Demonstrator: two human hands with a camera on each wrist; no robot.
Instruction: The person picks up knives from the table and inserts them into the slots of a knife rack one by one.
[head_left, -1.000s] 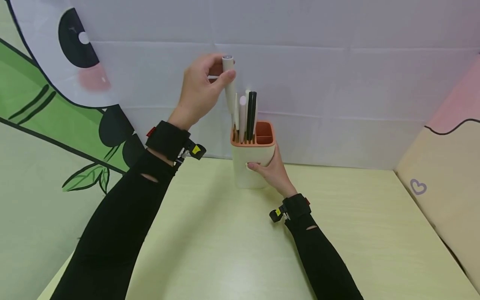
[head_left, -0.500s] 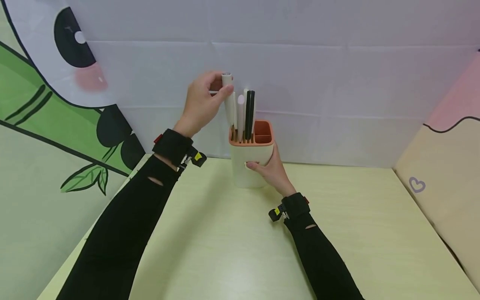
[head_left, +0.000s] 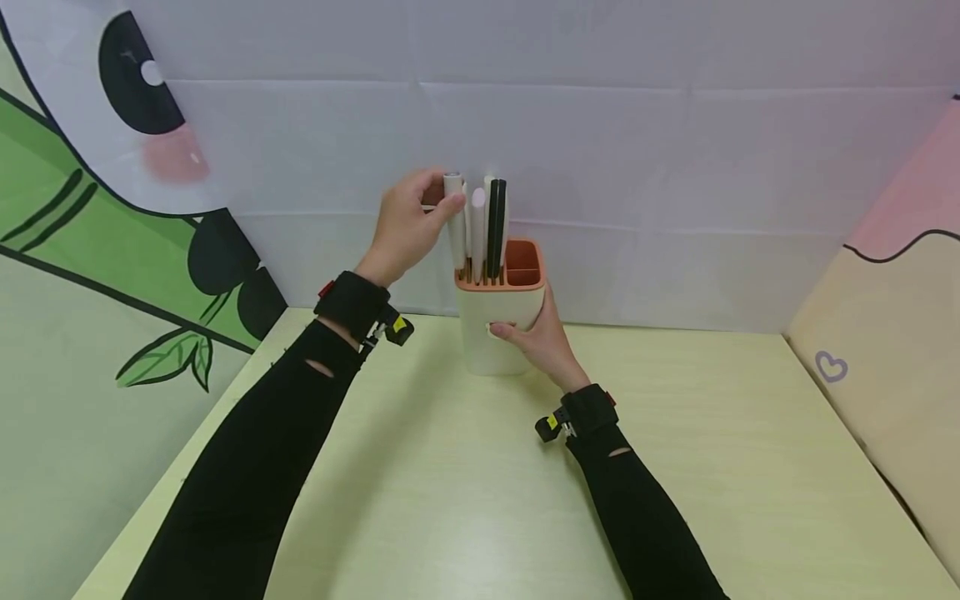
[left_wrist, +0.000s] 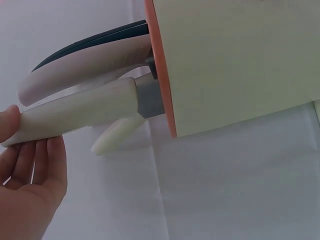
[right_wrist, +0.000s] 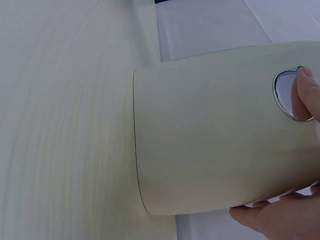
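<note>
A cream knife block (head_left: 498,333) with an orange top rim (head_left: 501,286) stands at the back of the table. My left hand (head_left: 450,200) pinches the cream handle of a knife (head_left: 454,225) that stands almost fully down in the leftmost slot. In the left wrist view only a short grey strip of blade (left_wrist: 149,97) shows between that handle (left_wrist: 80,112) and the rim (left_wrist: 161,75). White and black handles (head_left: 493,221) stand in the neighbouring slots. My right hand (head_left: 517,329) grips the block's front and right side, and one fingertip (right_wrist: 307,92) rests on its silver heart emblem (right_wrist: 286,96).
The block's right-hand orange compartment (head_left: 525,265) is open. The pale wooden table (head_left: 465,483) stretches towards me. A white cloth wall (head_left: 637,167) stands close behind the block, a panda-and-bamboo panel (head_left: 90,250) at the left, a cream and pink panel (head_left: 885,333) at the right.
My left hand has come down with the cream-handled knife, sliding its blade into the block's left slot. The right hand has kept its hold on the block.
</note>
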